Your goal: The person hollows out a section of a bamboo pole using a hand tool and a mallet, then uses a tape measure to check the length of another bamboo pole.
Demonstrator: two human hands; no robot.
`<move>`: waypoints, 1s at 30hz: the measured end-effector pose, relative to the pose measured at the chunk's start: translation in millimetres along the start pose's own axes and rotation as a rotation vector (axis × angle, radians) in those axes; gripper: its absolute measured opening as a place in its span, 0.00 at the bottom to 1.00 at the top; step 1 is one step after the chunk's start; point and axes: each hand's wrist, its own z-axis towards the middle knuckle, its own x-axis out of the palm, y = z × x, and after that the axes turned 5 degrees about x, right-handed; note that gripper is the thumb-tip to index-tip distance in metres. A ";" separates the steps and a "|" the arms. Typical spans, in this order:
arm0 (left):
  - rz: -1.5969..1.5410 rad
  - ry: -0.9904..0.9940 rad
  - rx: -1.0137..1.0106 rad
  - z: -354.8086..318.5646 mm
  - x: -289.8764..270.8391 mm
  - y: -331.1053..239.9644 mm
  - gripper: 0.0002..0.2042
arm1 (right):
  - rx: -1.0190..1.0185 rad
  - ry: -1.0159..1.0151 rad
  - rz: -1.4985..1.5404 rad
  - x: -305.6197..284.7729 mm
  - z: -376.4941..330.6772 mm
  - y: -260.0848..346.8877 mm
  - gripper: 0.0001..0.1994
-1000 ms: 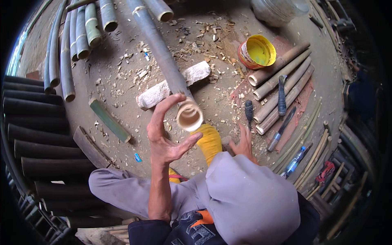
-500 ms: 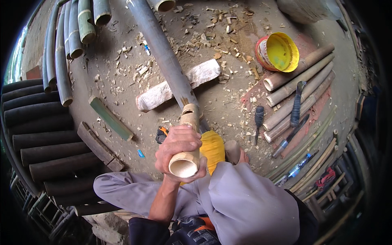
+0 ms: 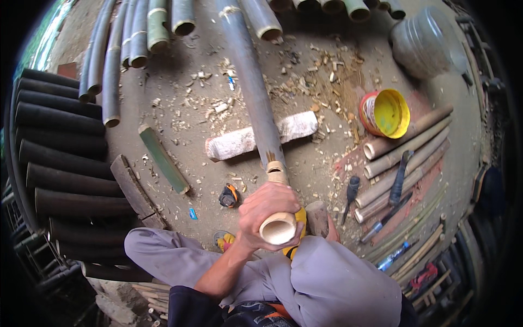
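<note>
My left hand (image 3: 261, 210) is closed around the near end of a long dark bamboo pole (image 3: 253, 92). The pole runs away from me across the dirt floor and rests on a pale log (image 3: 239, 143). Its pale cut end (image 3: 278, 229) points up at me just above my knee. Under the end lies a yellow object (image 3: 297, 218). My right hand (image 3: 331, 231) is mostly hidden behind my grey trouser knee, next to a short wooden block (image 3: 316, 217). Its fingers cannot be made out.
Dark poles (image 3: 60, 158) are stacked at the left and green-grey ones (image 3: 136, 38) at the top. To the right lie a yellow tub (image 3: 387, 113), pale stalks (image 3: 406, 155) and dark-handled tools (image 3: 400, 177). A green strip (image 3: 163, 158) and a small orange-black tool (image 3: 229, 195) lie amid shavings.
My left hand, open beside the pole's end a second ago, has closed on it and drawn it toward me. My right hand has slipped behind my knee.
</note>
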 end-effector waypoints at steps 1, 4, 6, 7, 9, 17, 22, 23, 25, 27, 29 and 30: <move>0.004 0.042 0.001 2.7 -2.6 0.4 0.14 | -0.038 0.017 0.002 -3.6 8.9 7.9 0.50; -0.007 0.115 -0.022 2.2 -12.2 4.1 0.15 | -0.151 0.113 -0.024 -23.8 21.0 55.6 0.55; 0.004 0.108 -0.016 0.4 -10.5 4.7 0.15 | -0.231 0.112 0.010 -41.3 20.8 99.9 0.59; 0.027 0.096 -0.018 -1.9 -9.8 4.2 0.15 | -0.272 0.099 0.043 -49.9 16.6 123.5 0.62; 0.041 0.117 -0.033 -2.7 -9.8 4.1 0.17 | -0.371 0.088 0.188 -65.4 -1.1 170.3 0.63; -0.056 0.070 -0.030 -5.5 -5.2 7.0 0.20 | -0.785 -0.008 0.109 -75.4 -88.9 296.6 0.50; -0.057 0.039 0.045 -6.0 -7.2 3.6 0.24 | -1.200 -0.115 -0.669 -57.8 -84.0 299.4 0.47; -0.023 -0.040 0.103 -4.0 -4.2 0.9 0.26 | -1.088 -0.091 -0.719 -54.4 -86.0 301.4 0.53; -0.038 -0.048 0.038 -5.3 -5.5 -1.2 0.24 | -0.878 0.063 -0.568 -56.6 -96.7 315.7 0.51; -0.008 0.024 0.013 -8.9 -8.9 -0.5 0.23 | -1.049 0.011 -0.507 -62.9 -94.8 311.6 0.52; -0.011 0.042 -0.006 -9.5 -9.7 0.8 0.20 | -1.182 -0.058 -0.368 -60.2 -89.9 297.1 0.53; -0.009 0.054 -0.029 -7.5 -11.9 4.9 0.20 | -1.264 -0.097 -0.308 -59.4 -83.7 294.4 0.53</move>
